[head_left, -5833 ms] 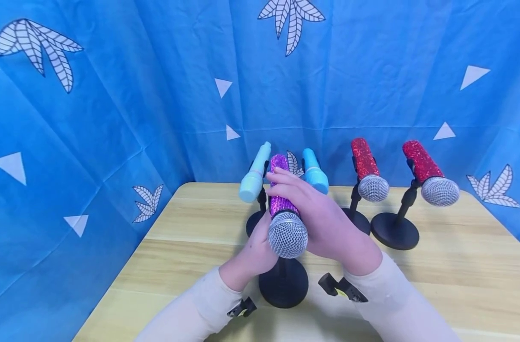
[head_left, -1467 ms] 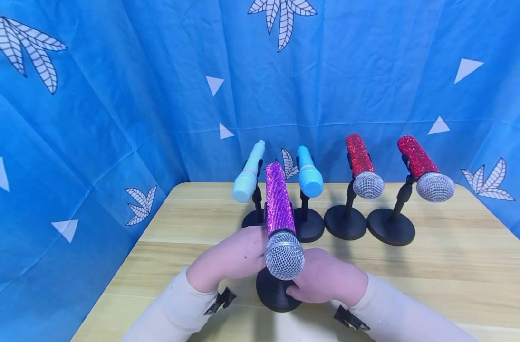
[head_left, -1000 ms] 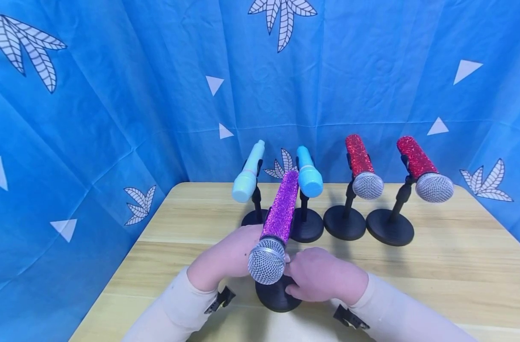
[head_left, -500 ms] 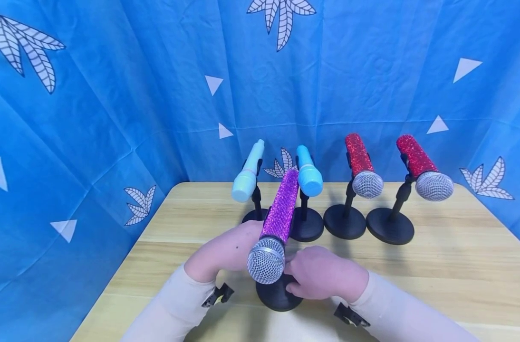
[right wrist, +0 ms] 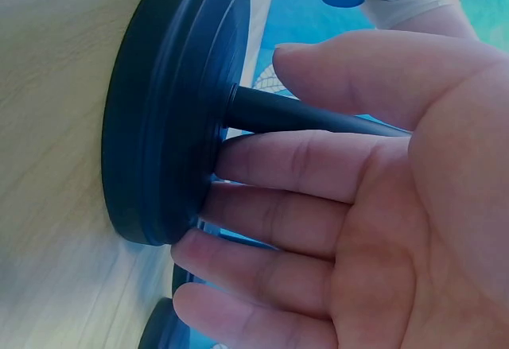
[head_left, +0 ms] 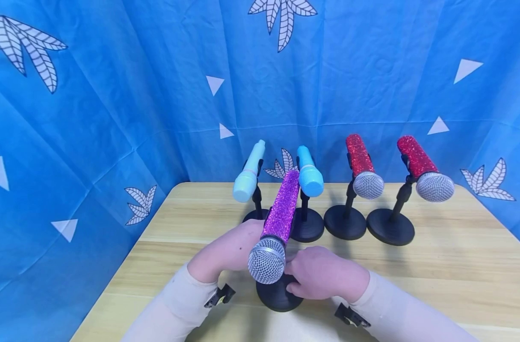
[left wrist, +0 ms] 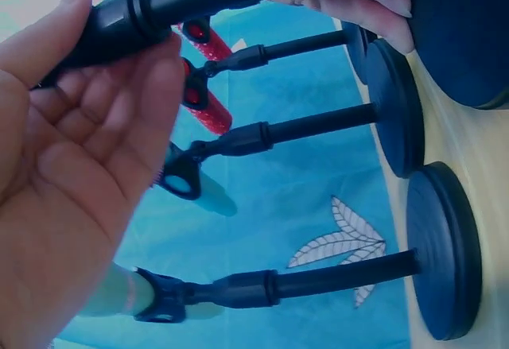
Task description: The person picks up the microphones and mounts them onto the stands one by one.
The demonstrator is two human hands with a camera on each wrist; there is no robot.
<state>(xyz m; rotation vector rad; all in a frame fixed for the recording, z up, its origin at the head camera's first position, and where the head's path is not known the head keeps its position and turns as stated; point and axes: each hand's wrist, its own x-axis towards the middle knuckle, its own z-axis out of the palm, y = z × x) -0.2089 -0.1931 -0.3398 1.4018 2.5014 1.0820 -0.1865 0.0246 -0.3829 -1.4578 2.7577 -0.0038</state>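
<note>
A purple glittery microphone [head_left: 281, 209] with a silver mesh head leans on a black desk stand [head_left: 279, 298] near the table's front. My left hand [head_left: 234, 247] is partly hidden behind it. In the left wrist view, that hand's thumb and fingers grip the collar [left wrist: 123, 23] at the top of the stand's pole. Low down on the right is my right hand [head_left: 324, 273]. Its fingers [right wrist: 278, 214] lie fairly straight in the right wrist view, tips at the round base [right wrist: 175, 110], with thumb and index on either side of the pole [right wrist: 294, 114].
Behind stand a pale mint microphone [head_left: 248, 175], a blue microphone [head_left: 310, 175] and two red glittery microphones [head_left: 360, 154], each on a black stand. They form a row on the wooden table [head_left: 448, 280]. A blue patterned curtain [head_left: 354, 66] hangs at the back and left.
Both hands have gone from the purple microphone's handle down to its stand. The microphone has swung so its head points more to the left. Over the last second almost nothing moves.
</note>
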